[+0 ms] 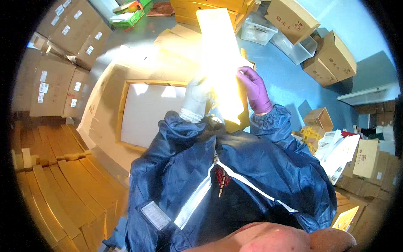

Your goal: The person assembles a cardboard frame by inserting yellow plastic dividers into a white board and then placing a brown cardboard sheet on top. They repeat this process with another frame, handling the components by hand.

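A long, flat yellow cardboard piece [218,46] stands upright in front of my chest, its middle washed out by glare. My left hand [195,98], in a glove that looks whitish in the strong light, closes on its left edge. Gloved in purple, my right hand [257,91] pinches the right edge between thumb and fingers. Glare hides some of the left fingertips. To the left of the piece lies a shallow rectangular tray [123,111] with a yellow rim and a pale grey-white inside.
Under the tray spreads a large cardboard sheet [98,111]. Stacked brown cartons [56,84] and yellow cardboard pieces [63,180] line the left. Clear plastic bins [257,31] and open cartons [331,59] stand at the far right. White packaging [336,153] lies at the right.
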`<state>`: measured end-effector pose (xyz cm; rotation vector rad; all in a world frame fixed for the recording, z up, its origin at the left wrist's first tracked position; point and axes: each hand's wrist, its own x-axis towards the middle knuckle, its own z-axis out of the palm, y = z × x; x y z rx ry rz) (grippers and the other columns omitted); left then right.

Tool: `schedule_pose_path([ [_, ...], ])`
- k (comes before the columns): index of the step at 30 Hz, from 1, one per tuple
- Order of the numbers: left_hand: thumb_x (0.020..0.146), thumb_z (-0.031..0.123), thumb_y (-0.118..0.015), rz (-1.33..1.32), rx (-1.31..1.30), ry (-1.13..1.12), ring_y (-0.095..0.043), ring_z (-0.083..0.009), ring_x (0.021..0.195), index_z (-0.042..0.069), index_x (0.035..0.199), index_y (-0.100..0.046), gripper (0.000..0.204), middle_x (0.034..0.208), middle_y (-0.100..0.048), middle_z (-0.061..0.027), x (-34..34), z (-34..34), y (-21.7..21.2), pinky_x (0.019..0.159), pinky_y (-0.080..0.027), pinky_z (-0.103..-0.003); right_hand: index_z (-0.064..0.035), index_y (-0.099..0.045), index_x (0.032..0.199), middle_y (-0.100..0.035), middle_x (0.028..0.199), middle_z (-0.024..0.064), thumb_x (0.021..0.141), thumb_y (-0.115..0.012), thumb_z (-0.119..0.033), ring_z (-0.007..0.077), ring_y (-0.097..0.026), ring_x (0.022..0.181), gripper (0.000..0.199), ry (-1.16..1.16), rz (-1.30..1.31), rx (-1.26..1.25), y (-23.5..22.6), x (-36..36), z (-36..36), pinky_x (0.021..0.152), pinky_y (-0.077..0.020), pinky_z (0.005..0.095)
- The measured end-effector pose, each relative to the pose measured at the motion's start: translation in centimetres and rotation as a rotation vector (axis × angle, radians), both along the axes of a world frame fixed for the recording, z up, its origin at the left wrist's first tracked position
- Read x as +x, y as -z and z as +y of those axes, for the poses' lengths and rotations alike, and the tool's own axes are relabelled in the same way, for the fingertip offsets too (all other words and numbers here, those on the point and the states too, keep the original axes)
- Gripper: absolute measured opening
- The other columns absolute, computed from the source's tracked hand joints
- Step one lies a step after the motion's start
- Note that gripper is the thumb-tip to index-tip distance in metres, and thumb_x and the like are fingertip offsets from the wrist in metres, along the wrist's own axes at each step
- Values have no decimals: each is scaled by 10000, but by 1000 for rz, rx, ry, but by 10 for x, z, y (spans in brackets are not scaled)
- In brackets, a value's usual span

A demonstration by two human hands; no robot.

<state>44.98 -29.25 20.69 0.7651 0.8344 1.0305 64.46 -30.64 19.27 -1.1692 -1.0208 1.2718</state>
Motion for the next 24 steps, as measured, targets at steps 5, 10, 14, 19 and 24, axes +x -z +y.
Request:
schedule_pose_path([
  [5, 934, 186, -627, -88, -46, 3, -647, -147, 805, 72, 1011, -630, 137, 935, -657, -32, 1, 4, -3, 711, -515, -266, -36, -618, 1032, -569, 930, -27, 943, -648, -154, 65, -522, 883, 151, -36, -168, 134, -6, -3, 1, 772, -441, 226],
  [10, 950, 131, -600, -350, 33, -75, -666, -199, 907, 64, 1052, -578, 123, 990, -670, -97, -17, 10, 18, 763, -555, -325, -26, -584, 1005, -512, 823, -33, 919, -678, -139, 47, -440, 742, 171, 247, -179, 128, -3, 14, -5, 627, -364, 222],
  [14, 902, 55, -630, 458, 413, 222, -616, -223, 1095, 70, 1176, -575, 280, 1167, -632, -92, -6, 13, 81, 919, -516, -346, -37, -585, 1047, -503, 805, -45, 918, -680, -145, 39, -427, 722, 194, 216, -309, 193, -12, 34, 6, 627, -362, 212],
  [19, 1003, 244, -539, -362, -156, 159, -540, -184, 1186, 94, 1497, -339, 554, 1299, -566, -68, -1, 20, 70, 986, -436, -330, -35, -580, 1034, -515, 770, -25, 925, -676, -165, 47, -468, 707, 194, 119, -357, 125, -7, 27, 26, 601, -405, 229],
  [24, 1014, 239, -507, -197, -205, 14, -549, -221, 1196, 30, 1345, -492, 392, 1266, -586, -112, -2, 5, 93, 996, -463, -384, 19, -347, 1368, -532, 1229, 189, 910, -704, -212, 237, -530, 1137, 625, -39, -603, 249, 42, -59, 5, 974, -439, 354],
])
